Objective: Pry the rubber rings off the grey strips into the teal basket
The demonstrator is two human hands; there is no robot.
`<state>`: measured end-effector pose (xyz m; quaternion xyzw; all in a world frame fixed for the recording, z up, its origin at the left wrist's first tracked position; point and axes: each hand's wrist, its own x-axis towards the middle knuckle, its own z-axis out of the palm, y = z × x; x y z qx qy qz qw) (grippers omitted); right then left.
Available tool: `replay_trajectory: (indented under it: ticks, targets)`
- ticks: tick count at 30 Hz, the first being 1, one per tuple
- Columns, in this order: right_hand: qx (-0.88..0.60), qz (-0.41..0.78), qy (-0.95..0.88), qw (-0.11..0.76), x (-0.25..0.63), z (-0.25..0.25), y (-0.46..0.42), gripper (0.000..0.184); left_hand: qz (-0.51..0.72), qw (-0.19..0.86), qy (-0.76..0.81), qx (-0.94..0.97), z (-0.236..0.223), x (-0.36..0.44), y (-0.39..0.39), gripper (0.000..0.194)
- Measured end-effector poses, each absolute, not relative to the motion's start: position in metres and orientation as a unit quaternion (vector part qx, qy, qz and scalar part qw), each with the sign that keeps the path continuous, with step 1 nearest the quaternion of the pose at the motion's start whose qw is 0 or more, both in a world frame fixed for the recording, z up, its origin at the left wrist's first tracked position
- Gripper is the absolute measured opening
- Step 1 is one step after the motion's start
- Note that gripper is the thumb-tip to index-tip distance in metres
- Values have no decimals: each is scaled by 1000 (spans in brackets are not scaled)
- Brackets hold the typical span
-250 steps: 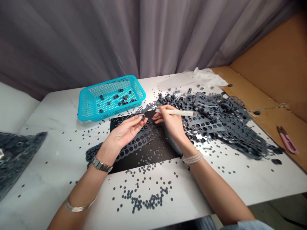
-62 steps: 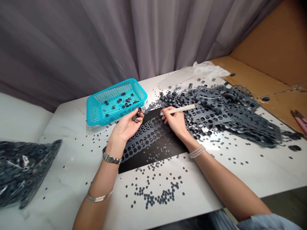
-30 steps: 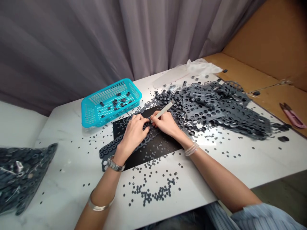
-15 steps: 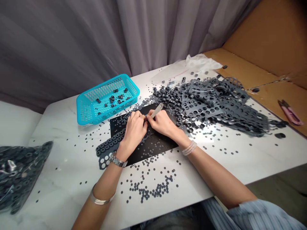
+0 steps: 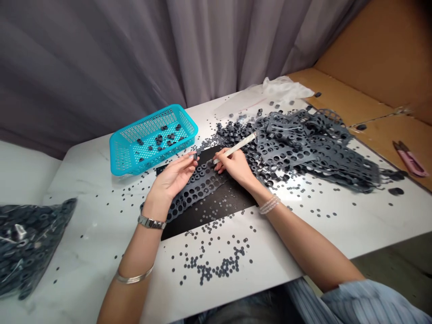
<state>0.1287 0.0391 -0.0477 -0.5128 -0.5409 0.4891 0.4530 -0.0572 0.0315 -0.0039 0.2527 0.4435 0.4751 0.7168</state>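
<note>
L hand point(image 5: 172, 177), fingers half curled, pinches a sm. dk piece point(image 5: 195, 156) at the fingertips, just nr side of the blue basket point(image 5: 118, 158). R hand point(image 5: 232, 165), curled snug, grips a pale pen-like tool point(image 5: 239, 145), tip nr the far R end of the perf. strip point(image 5: 199, 191) on the blk mat point(image 5: 189, 222). Dk punched sheets point(image 5: 317, 150) lie heaped R on the worktop point(image 5: 276, 247).
</note>
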Motion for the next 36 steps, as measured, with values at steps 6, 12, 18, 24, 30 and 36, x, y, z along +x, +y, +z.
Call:
replay_trajectory:
  ticks: [6, 12, 18, 24, 30, 36]
  targets:
    - [-506, 489, -502, 502, 130, -45, 40, 20, 475, 757, 413, 175, -1, -52, 31, 23]
    - [-517, 461, -526, 493, 129, -46, 39, 23, 473, 772, 393, 158, 7, -50, 26, 37]
    - [-535, 378, -634, 411, 126, -40, 34, 21, 478, 625, 506, 354, -2, -48, 28, 20]
    - [-546, 324, -668, 388, 123, -38, 32, 20, 292, 190, 600, 720, -17, -33, 27, 17]
    - [-529, 291, -700, 382, 121, -42, 34, 20, 211, 102, 572, 786, -28, -24, 29, 13]
    - [-512, 250, -730, 377, 117, -48, 34, 19, 239, 145, 572, 771, -28, -24, 31, 11]
